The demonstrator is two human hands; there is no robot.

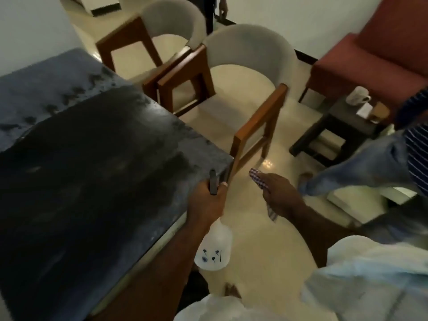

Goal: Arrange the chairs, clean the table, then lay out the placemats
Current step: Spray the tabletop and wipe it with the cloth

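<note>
Your dark table (92, 158) fills the left, over pale floor (266, 239). Two cream chairs (250, 66) (171, 17) stand upper centre, one red armchair (382, 54) upper right. Your left hand (208, 200) grips one spray bottle (214, 246); your right hand (280, 193) clutches one checked cloth (257, 179).

Dim indoor light; small glare spot on the floor (268, 162), pale sheen on the table (46, 89) at far left, motion blur throughout, wide-angle bending at edges
</note>
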